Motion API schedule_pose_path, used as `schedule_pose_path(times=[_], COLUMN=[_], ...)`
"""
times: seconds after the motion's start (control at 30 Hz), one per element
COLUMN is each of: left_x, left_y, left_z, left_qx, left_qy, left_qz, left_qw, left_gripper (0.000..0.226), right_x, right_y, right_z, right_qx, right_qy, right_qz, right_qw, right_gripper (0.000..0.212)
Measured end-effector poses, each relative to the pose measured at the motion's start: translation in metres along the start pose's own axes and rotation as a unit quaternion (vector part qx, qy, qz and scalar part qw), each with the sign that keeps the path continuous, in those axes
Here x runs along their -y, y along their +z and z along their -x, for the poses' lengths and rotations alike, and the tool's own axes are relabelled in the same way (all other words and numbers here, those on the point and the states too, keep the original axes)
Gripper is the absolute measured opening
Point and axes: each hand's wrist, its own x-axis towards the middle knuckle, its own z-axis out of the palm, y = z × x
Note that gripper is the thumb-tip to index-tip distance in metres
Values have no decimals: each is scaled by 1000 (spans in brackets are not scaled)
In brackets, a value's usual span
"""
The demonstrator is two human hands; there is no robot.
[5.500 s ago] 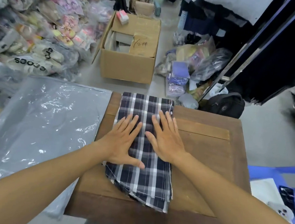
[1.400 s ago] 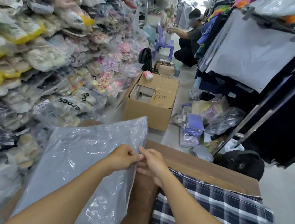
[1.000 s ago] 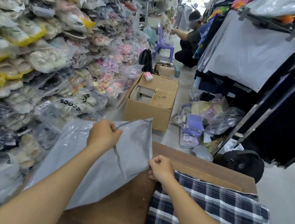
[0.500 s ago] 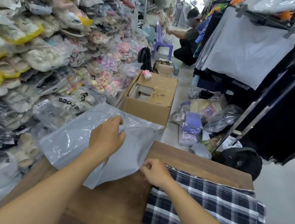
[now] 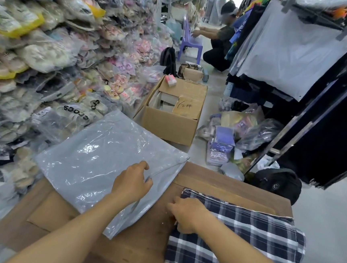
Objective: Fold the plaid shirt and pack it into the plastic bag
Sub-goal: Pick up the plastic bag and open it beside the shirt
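1. A wall of bagged goods (image 5: pixel 38 56) fills the left side, piled high in clear wrappers.
2. The plastic bag (image 5: pixel 94 166), grey and glossy, lies flat with its near part on the wooden table (image 5: pixel 143 248) and its far corner hanging past the table's far-left edge. Its long axis runs diagonally from near-left to far-right, and the open mouth faces right, toward the shirt.
3. The left hand (image 5: pixel 131 185) rests on the bag near its mouth, fingers curled over the top layer's edge. It seems to pinch that layer, though the fingertips are partly hidden, so how firm the hold is cannot be told.
4. A cardboard box (image 5: pixel 172 118) stands open on the floor beyond the table.
5. The right hand (image 5: pixel 187 213) sits knuckles-up at the left end of the plaid shirt (image 5: pixel 247 240), fingers bent onto the cloth edge; whether it has gripped the fabric cannot be told.
6. The shirt lies folded on the right half of the table, just beside the bag's mouth but not inside. Its long axis runs left to right, with one short end toward the bag.
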Motion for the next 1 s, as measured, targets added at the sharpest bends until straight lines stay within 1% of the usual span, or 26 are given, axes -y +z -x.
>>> schedule_pose_path(times=[0.17,0.27,0.37,0.43,0.5,0.6,0.67,0.77,0.87,0.93,1.0], left_x=[-1,-1,-3,-3,-1,2,3,1,-1,-6,-9], left_y=[2,4,4,4,3,-1,-4,-3,-1,-1,-1], left_z=[1,1,0,0,0,-1,1,8,12,12,10], left_qx=[7,18,25,26,21,3,14,49,53,40,29], left_qy=[1,2,7,10,8,-1,5,18,19,22,15], left_qz=[14,26,39,50,52,59,55,45,68,76,91], left_qw=[1000,1000,999,998,998,998,998,998,996,996,995], left_gripper=[39,40,40,39,38,35,35,36,38,31,19], right_x=[2,7,20,28,32,29,27,22,18,22,30], right_y=[-10,-31,-47,-49,-45,-30,-21,-20,-27,-30,-31], right_z=[5,14,16,10,0,-14,-22,-33,-44,-49,-52], right_qx=[-2,-54,-125,-157,-163,-146,-148,-181,-224,-228,-211], right_qy=[3,-8,-41,-53,-51,-37,-24,16,79,96,83], right_qz=[-24,-63,-89,-119,-149,-158,-161,-171,-186,-181,-157], right_qw=[1000,996,987,979,974,976,976,968,953,952,961], right_gripper=[20,18,19,22,25,28,27,30,48,53,48])
